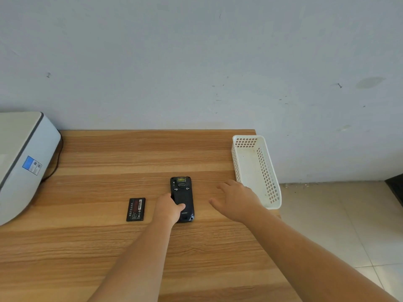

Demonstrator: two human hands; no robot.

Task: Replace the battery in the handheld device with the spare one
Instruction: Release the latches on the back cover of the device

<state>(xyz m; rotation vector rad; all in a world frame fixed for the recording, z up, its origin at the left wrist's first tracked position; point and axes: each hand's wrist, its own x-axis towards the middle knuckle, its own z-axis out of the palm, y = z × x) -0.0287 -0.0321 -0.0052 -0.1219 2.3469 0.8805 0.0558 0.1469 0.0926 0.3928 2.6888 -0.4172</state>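
The handheld device (pixel 182 199) is lying face down in the middle of the wooden surface (pixel 109 247), its back cover turned up, probably so the battery bay can be reached. The left hand (pixel 169 209) is gripping its left edge with the thumb pressing on the back, seemingly steadying it. The right hand (pixel 236 200) is hovering just right of it, fingers spread and holding nothing. The spare battery (pixel 135 209) is waiting flat nearby on the left, label up. The device is looking black and rugged, with two latches near a yellowish scanner window.
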